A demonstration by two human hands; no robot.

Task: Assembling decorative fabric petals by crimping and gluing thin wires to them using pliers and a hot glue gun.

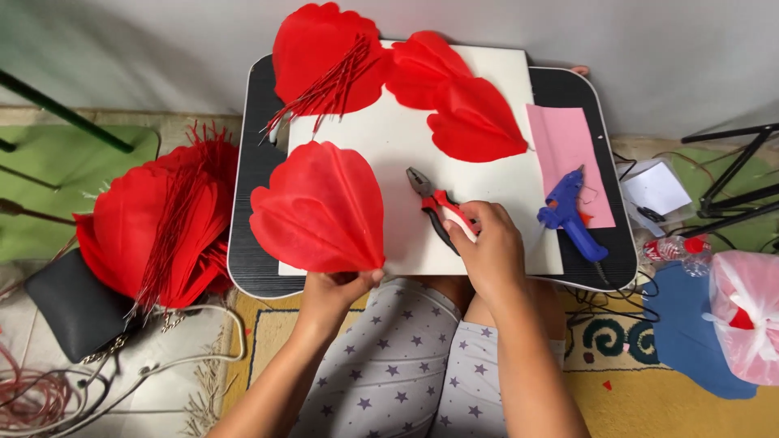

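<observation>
My left hand point(335, 289) pinches the pointed lower end of a red paper petal fan point(319, 207) at the near edge of a small lap table point(247, 162). My right hand point(488, 247) is closed around the red and black handles of a pair of pliers point(430, 203), whose metal jaws point up-left over a white board point(389, 142) on the table. More red paper petals point(454, 101) lie at the board's far side, and a bundle of thin red wires point(324, 89) rests on one of them.
A blue glue gun point(572, 215) lies on a pink sheet point(564, 150) at the right of the table. A heap of red petals and wires point(162, 223) sits on the floor to the left, above a black pouch point(69, 304). Pink bag point(751, 312), bottle point(677, 247) right.
</observation>
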